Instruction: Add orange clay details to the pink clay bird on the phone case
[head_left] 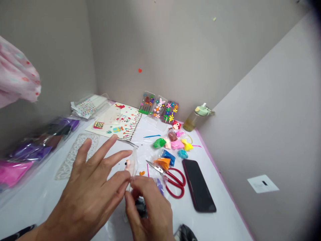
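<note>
Clear plastic piece (135, 160), seen nearly edge-on

It is right before me, at the near middle of the white table (220, 207), where my two hands meet. My left hand (92, 187) pinches it narrowly, index finger against its edge, while the other three fingers fan out wide. My right hand (155, 207) comes in at its lower end with thumb and index finger close together; whether they grip the plastic, I cannot tell. A pale pink shape (128, 165) with a black dot shows on the side toward my left fingers. Something black (141, 208) sits under my right hand, mostly hidden.

Just beyond that hand lie small orange bits (142, 173) and the red-handled scissors (177, 182), blades partly spread, near an orange packet (163, 163) and a blue packet (169, 156). To the right of the scissors is a phone (199, 185), its screen dark. Farther back I see a green packet (159, 143), three decorated panels (159, 107) leaning by the wall and a drink bottle (199, 117). On my left are a patterned clear sheet (79, 152), a drawn-on paper (131, 117) behind it, and plastic bags (32, 150) with purple and pink contents.
</note>
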The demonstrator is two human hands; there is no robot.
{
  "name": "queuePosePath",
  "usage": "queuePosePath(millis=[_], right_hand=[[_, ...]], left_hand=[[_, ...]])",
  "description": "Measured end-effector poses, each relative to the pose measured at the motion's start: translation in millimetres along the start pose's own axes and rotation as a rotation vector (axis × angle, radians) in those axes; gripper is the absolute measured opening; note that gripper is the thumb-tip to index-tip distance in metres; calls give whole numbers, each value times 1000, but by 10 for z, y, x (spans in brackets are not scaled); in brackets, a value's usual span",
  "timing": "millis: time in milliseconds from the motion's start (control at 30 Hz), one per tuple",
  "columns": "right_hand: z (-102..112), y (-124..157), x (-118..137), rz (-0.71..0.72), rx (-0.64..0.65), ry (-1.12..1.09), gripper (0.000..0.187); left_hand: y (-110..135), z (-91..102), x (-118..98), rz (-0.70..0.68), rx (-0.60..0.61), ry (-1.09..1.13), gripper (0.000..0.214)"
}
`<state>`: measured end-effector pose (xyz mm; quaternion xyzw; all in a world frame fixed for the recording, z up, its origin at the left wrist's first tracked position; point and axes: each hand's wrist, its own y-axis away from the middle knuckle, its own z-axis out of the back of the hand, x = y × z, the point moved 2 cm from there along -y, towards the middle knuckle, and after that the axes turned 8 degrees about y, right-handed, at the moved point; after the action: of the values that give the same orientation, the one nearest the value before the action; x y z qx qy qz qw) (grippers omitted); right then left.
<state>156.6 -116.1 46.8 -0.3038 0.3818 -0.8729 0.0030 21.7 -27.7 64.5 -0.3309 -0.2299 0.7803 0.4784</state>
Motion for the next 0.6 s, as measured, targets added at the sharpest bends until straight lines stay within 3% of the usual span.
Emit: queuePosePath(millis=[200, 500, 600], right_hand=[[7, -12, 12, 6, 30, 5, 17], [28, -15, -7, 16, 38, -10, 21], [109, -93, -23, 4, 3, -68, 27]], left_hand=[[-44, 17, -2, -39, 13, 23, 20], [-63, 16, 32, -65, 56, 72, 24], [-69, 59, 53, -42, 20, 146, 27]])
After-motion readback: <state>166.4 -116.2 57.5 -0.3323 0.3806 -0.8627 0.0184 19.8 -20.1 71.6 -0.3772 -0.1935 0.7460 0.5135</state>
